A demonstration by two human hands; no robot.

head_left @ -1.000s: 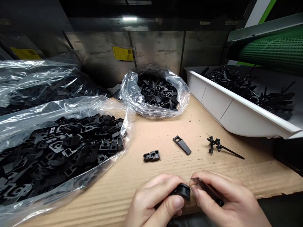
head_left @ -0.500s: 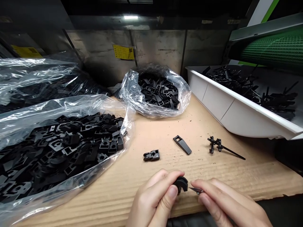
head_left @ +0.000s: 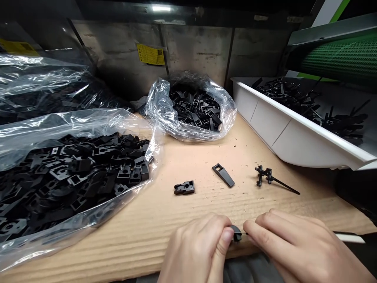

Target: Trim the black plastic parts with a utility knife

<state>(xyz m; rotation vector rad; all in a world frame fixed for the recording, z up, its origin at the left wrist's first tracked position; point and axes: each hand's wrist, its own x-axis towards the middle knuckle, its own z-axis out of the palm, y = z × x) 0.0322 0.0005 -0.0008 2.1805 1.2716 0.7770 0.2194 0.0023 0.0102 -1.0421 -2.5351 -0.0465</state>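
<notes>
My left hand (head_left: pixel 196 251) pinches a small curved black plastic part (head_left: pixel 236 232) at the near edge of the cardboard. My right hand (head_left: pixel 294 247) holds a thin dark piece against that part, its fingertips almost touching the left thumb; most of the piece is hidden under my fingers. Three loose black parts lie just beyond the hands: a small clip (head_left: pixel 184 188), a flat wedge with a square hole (head_left: pixel 223 175) and a sprue with a long thin stem (head_left: pixel 273 180).
A clear bag heaped with black parts (head_left: pixel 73 173) fills the left, another bag (head_left: pixel 38 94) behind it. A third open bag of parts (head_left: pixel 193 110) sits at the back centre. A white tray (head_left: pixel 282 129) with black sprues runs along the right. Brown corrugated cardboard (head_left: pixel 188 157) covers the bench.
My hands have drawn closer together and lower, now covering more of the curved part and the thin piece. The view has shifted slightly upward; the loose parts have not moved.
</notes>
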